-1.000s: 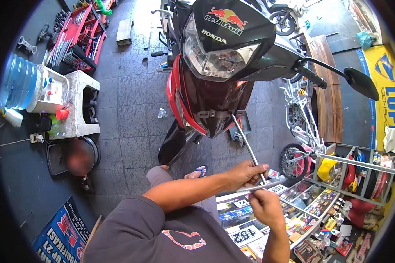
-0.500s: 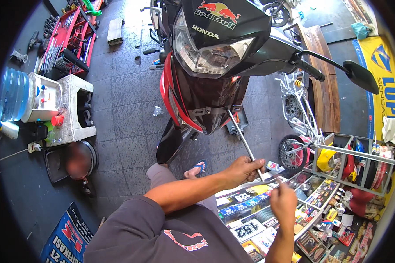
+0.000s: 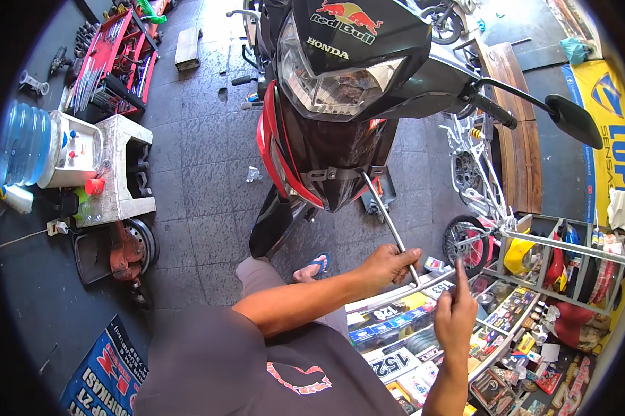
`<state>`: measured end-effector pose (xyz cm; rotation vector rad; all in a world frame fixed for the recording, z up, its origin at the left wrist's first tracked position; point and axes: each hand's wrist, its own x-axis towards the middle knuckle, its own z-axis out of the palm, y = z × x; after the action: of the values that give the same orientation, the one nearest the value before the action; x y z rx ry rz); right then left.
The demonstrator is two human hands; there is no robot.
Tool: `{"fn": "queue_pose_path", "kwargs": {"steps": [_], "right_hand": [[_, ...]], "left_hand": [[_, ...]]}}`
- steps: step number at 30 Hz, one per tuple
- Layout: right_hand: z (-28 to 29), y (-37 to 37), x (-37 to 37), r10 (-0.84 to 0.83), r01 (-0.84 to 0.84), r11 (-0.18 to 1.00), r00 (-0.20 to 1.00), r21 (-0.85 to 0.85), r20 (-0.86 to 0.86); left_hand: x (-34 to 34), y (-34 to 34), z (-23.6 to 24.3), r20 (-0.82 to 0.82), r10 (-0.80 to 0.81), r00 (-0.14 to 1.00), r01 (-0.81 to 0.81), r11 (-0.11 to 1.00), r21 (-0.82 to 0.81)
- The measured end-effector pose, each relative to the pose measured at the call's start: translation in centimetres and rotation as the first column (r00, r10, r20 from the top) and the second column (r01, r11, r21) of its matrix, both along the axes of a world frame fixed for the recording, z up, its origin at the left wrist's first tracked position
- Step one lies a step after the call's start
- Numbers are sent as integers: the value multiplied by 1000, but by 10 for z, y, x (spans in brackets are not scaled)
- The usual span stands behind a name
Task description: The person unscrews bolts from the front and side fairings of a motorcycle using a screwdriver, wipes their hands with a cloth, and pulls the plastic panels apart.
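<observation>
My left hand (image 3: 389, 265) is closed around the lower shaft of a long silver T-handle wrench (image 3: 387, 220). The far tip of the wrench meets the right part of a bracket (image 3: 332, 175) across the front of a black and red motorbike (image 3: 347, 149). Its crossbar lies just below my left fist. Beside the crossbar's right end, my right hand (image 3: 455, 312) is raised with the index finger stretched out and the other fingers curled, holding nothing.
A glass display case (image 3: 396, 364) with packaged parts stands close at the lower right. The bike's mirror (image 3: 573, 121) juts out to the right. A bare frame (image 3: 472, 170) with a wheel stands beyond. At left are a red tool cart (image 3: 111, 69) and a stone-like bench (image 3: 126, 197).
My right hand has moved off the crossbar end, and its index finger now points up. My left hand keeps its grip on the wrench shaft. The view has shifted slightly.
</observation>
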<state>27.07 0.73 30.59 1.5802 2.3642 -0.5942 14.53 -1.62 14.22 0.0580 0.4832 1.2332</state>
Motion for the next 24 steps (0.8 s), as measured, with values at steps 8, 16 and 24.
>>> {"fn": "queue_pose_path", "kwargs": {"steps": [8,16,24], "right_hand": [[12,-7,-29,-142,159,984,973,79,-182],[13,-16,-32,-49,3,985,964,-173,-261],[-4,-10,-27,266,-280,880,960,384,92]], "left_hand": [[-5,6,5,-17,30,999,-30,999,14],[-3,5,-1,-27,25,999,-25,1000,-4],[6,12,-4,60,82,995,-81,997,-14]]}}
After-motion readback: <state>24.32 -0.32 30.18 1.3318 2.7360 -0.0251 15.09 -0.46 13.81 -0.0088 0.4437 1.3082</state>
